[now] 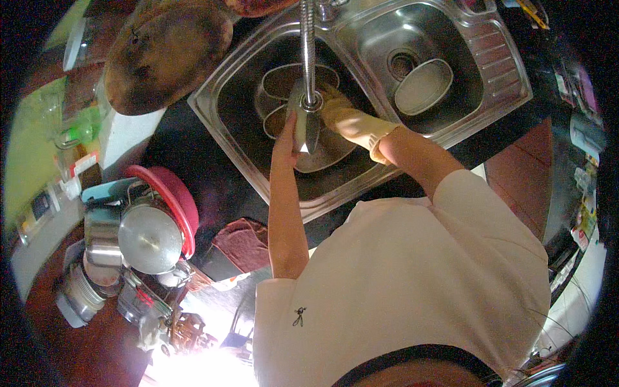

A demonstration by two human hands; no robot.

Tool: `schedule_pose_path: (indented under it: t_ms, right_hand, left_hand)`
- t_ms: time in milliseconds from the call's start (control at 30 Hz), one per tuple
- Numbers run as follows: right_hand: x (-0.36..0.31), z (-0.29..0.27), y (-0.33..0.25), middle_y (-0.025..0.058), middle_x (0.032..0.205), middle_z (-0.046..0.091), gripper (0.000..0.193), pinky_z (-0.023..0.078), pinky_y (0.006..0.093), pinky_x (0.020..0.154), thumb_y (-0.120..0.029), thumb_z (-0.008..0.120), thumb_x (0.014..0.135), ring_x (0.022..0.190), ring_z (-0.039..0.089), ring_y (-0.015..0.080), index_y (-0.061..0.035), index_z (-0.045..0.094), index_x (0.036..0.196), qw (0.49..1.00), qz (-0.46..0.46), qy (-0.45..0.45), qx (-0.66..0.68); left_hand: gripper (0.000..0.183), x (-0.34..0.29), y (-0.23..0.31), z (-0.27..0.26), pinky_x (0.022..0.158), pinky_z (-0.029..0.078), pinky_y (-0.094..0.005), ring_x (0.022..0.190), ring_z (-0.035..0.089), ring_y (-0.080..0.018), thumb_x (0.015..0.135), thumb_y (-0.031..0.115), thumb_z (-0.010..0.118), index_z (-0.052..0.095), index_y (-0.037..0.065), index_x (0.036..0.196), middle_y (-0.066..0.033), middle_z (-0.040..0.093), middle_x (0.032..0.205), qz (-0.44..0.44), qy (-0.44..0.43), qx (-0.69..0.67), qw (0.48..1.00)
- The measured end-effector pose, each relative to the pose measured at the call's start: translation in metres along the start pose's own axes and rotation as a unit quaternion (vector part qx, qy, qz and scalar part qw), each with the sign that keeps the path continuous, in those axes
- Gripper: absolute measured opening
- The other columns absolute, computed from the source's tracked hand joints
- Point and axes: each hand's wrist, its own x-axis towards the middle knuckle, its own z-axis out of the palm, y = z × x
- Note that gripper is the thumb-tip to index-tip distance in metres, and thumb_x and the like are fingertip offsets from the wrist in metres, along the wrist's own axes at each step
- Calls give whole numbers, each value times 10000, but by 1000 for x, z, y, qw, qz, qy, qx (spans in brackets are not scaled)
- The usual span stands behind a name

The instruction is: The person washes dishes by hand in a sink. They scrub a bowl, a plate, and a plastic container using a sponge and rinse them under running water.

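My bare left hand (288, 140) is in the left basin of a steel double sink (242, 177), below the flexible faucet (308, 58). Its fingers curl around the near side of a pale, smooth, elongated thing (300, 126), whose kind I cannot make out. A cream rubber glove covers my right hand (348, 122), which reaches to the far side of that thing; its fingertips are partly hidden by the faucet head (311, 101). Around my hands in the basin lie a metal pan (274, 80) and a wider pale dish (332, 155).
An oval metal dish (423, 87) leans beside the drain in the right basin. A large round brown board (167, 55) stands at the far left. Stacked at left are a pink basin (184, 200), a metal pot (151, 238) and jars. A brown cloth (242, 244) lies on the dark counter.
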Motion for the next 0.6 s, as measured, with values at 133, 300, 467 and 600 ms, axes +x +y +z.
schedule_pose_path:
  t_ms: [133, 300, 467, 600]
  right_hand:
    - [-31, 38, -28, 152, 1204, 559, 306, 437, 385, 962, -126, 458, 882, 1168, 512, 266, -57, 565, 1161, 955, 69, -226, 179]
    - [-42, 16, -40, 164, 1185, 559, 330, 406, 431, 1011, -72, 399, 886, 1179, 492, 286, -35, 536, 1183, 899, 157, -329, 243]
    - [-13, 11, -24, 168, 1100, 598, 280, 440, 398, 920, -77, 439, 879, 1070, 544, 271, -29, 568, 1123, 919, 173, -245, 255]
    - [19, -85, -91, 153, 997, 649, 213, 468, 387, 822, -82, 494, 864, 953, 599, 256, -31, 635, 1015, 866, 153, -462, 118]
  left_hand:
    - [982, 9, 2, -19, 897, 370, -588, 1267, 373, -329, 647, 747, 621, 415, 118, 1372, -120, 466, 1328, -53, 69, 49, 995]
    - [975, 11, -13, -20, 911, 357, -591, 1254, 393, -324, 654, 738, 624, 406, 123, 1378, -124, 446, 1358, -24, 40, 32, 998]
    - [915, 19, -2, -14, 932, 334, -598, 1241, 405, -322, 678, 721, 620, 420, 162, 1374, -109, 442, 1371, 21, 56, 34, 998]
    - [793, 41, -25, -28, 887, 386, -575, 1181, 461, -283, 738, 671, 612, 457, 186, 1346, -86, 494, 1307, -13, 26, -56, 998]
